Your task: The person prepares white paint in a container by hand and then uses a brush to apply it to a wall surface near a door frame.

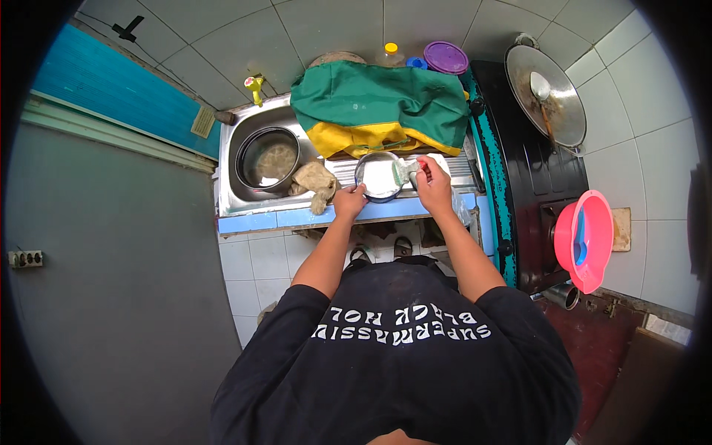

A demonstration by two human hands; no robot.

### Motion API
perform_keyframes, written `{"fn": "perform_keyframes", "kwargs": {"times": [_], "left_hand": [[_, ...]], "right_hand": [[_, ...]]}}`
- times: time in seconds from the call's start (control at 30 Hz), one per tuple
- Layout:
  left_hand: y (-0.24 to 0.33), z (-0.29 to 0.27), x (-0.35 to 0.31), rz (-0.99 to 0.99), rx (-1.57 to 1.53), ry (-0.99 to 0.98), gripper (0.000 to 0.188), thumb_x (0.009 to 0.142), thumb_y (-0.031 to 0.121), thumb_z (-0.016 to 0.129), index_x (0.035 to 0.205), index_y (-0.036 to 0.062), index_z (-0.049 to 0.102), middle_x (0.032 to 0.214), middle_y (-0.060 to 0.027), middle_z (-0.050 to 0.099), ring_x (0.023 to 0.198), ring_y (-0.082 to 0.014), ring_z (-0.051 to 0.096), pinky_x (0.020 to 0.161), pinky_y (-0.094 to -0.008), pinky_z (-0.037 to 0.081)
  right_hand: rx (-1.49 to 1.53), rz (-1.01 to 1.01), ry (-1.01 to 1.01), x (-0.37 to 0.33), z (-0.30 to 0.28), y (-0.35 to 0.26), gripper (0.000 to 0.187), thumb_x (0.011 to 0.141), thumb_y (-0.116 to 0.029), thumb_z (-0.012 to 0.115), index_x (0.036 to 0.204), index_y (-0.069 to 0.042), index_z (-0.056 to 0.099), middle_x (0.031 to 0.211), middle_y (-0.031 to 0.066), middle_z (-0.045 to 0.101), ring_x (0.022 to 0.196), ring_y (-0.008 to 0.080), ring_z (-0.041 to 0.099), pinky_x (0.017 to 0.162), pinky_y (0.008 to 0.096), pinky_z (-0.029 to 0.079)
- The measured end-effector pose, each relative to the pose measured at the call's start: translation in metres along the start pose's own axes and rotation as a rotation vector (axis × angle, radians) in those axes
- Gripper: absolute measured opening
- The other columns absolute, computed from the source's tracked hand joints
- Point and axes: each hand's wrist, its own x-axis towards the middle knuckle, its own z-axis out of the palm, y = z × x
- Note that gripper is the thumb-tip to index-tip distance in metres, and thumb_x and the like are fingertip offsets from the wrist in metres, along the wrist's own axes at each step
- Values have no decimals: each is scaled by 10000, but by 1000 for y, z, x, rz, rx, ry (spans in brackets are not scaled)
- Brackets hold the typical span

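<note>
At the front edge of the sink's ribbed drainboard [458, 176], a round dark-rimmed dish with a white inside [378, 176] lies between my hands. My left hand [348, 202] grips its near left rim, thumb on top. Over the dish's right side, my right hand [433, 180] is closed on a small whitish and green thing [404, 173], with a bit of red at the fingertips. Whether this is a brush or a packet, I cannot make out. A beige rag [317, 180] is bunched just left of my left hand.
A dark round pan [243, 165] with liquid stands in the sink basin [231, 194] below a yellow tap [254, 87]. Behind the dish lies a green and yellow cloth [378, 100]. On the right, the black stove [519, 159] carries a wok [567, 111] and a pink basin [599, 241].
</note>
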Motion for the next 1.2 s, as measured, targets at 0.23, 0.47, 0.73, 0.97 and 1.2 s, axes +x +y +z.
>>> {"fn": "perform_keyframes", "kwargs": {"times": [0.23,0.47,0.73,0.97,1.2], "left_hand": [[0,1,-4,-19,-93,-45,458,924,218,741,1232,-92,604,990,-156,715,797,-192,728,664,-261,587],[0,5,-1,-61,-143,-65,414,903,179,737,1210,-31,556,956,-136,707,737,-189,704,597,-286,570],[-9,13,11,59,-12,-38,326,866,118,685,1112,54,481,916,-112,676,722,-163,619,646,-293,517],[11,4,-25,16,-302,-123,362,894,83,646,1177,41,424,940,-122,664,739,-150,600,638,-294,513],[22,-8,-62,147,-513,-56,498,916,68,605,1329,46,327,1050,-119,641,918,-164,610,767,-313,529]], "right_hand": [[-154,-161,-58,12,21,8,278,876,-69,598,1150,-25,604,995,195,663,874,384,656,786,438,534],[-227,-58,-104,30,41,18,243,911,-179,651,1116,-51,624,963,178,656,852,384,648,762,448,524],[-230,39,-87,30,32,23,223,918,-233,676,1033,-42,674,932,179,680,819,352,670,747,435,525],[-238,-68,-103,12,8,-4,263,914,-226,699,1100,-40,693,910,154,692,797,307,676,744,401,536],[-252,-241,-134,6,-26,-66,239,902,-188,721,1075,-25,700,947,158,699,809,305,682,743,387,538]]}}
